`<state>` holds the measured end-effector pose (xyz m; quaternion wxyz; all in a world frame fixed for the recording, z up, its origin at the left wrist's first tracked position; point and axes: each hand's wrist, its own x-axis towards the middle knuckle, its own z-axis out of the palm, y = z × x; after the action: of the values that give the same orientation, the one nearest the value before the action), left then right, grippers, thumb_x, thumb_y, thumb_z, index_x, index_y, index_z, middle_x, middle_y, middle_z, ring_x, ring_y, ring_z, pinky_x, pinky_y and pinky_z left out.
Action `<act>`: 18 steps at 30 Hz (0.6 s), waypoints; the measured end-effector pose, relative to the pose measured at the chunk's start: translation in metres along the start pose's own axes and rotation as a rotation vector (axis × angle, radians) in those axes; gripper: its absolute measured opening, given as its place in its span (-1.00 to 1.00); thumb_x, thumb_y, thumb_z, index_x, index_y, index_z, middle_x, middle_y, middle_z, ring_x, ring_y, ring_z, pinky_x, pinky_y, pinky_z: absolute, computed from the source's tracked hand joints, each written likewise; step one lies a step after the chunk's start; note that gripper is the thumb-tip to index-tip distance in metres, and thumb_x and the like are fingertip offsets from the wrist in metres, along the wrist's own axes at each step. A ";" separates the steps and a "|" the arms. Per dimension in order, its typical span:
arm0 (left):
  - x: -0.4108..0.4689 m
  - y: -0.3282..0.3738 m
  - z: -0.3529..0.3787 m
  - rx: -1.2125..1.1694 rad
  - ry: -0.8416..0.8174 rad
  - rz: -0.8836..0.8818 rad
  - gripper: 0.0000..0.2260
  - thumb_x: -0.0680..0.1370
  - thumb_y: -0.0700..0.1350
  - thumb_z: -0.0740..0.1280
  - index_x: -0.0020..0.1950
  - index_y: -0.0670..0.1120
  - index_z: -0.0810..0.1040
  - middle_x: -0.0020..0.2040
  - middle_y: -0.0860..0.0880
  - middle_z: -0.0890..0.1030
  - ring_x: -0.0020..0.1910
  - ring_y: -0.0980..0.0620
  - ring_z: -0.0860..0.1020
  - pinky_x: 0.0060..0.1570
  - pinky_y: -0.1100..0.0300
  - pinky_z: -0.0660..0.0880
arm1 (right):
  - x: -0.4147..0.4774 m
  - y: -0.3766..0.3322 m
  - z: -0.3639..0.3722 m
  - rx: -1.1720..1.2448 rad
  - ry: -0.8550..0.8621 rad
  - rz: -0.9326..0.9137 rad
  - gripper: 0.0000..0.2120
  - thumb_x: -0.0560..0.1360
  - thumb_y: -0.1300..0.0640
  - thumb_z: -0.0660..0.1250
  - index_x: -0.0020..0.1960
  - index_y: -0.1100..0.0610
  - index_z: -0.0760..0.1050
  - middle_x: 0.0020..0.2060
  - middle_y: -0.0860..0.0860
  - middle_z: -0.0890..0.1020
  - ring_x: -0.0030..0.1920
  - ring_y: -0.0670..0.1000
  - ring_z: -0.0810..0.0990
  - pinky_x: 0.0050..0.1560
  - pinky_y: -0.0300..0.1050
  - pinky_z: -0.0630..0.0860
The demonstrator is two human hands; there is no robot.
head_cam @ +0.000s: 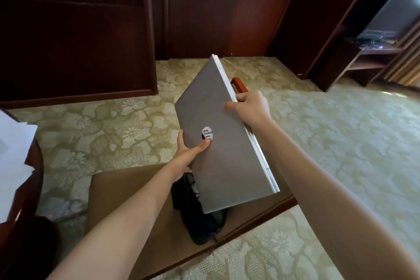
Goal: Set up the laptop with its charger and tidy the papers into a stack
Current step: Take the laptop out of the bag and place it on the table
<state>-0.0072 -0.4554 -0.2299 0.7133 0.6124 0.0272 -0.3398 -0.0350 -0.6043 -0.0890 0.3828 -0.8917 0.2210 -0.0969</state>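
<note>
From the head camera we first see the one container here, a black bag [200, 223] lying on a brown surface [136, 200], just below the left hand [189, 151] and nearer to us. Its upper part is hidden behind the laptop [218, 143]. We cannot tell what it holds, nor whether the laptop's lowest corner sits inside it or only in front of it.

The grey laptop is closed, tilted and held up between both hands, lid towards us, with its round logo just above the left thumb. The left hand grips its left edge from below: the thumb is pressed on the lid and the fingers are curled behind, out of sight. The right hand [248, 107] is clamped on the upper right edge, thumb on the lid and fingers wrapped over the white side. The far corner of the laptop rises beyond the right hand, and the near corner drops below the left one.

Far to the left of the left hand, white papers [13, 143] lie on a dark wooden table [34, 179] at the frame edge. Patterned carpet [341, 143] spreads beneath both arms.
</note>
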 end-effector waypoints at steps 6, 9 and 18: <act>-0.030 0.018 -0.039 -0.020 0.295 0.240 -0.06 0.28 0.04 0.54 0.51 0.16 0.05 0.44 0.07 0.31 0.35 0.03 0.36 0.32 0.06 0.34 | -0.010 -0.026 0.020 0.052 -0.060 -0.163 -0.65 0.45 0.11 0.28 0.24 -0.04 0.47 -0.17 -0.06 0.62 -0.09 0.03 0.61 -0.11 -0.15 0.50; -0.054 0.027 -0.069 -0.009 0.404 0.299 -0.08 0.32 -0.04 0.54 0.52 0.12 0.04 0.43 0.07 0.30 0.32 0.08 0.36 0.21 0.20 0.34 | -0.015 -0.046 0.044 0.086 -0.149 -0.251 -0.48 0.51 0.12 0.26 0.43 -0.13 0.26 0.01 -0.04 0.58 0.08 0.04 0.57 0.02 -0.19 0.43; -0.132 0.035 -0.171 -0.016 0.708 0.391 -0.02 0.28 -0.11 0.57 0.53 0.04 0.02 0.47 0.02 0.26 0.39 0.01 0.30 0.28 0.16 0.28 | -0.039 -0.115 0.138 0.193 -0.490 -0.406 -0.27 0.28 0.26 0.46 0.34 -0.13 0.29 0.07 -0.06 0.60 0.05 0.04 0.59 0.12 0.06 0.54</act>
<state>-0.0255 -0.2431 -0.1822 0.7158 0.6797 0.1566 0.0344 0.0141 -0.4276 -0.1011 0.4804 -0.8739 -0.0700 0.0255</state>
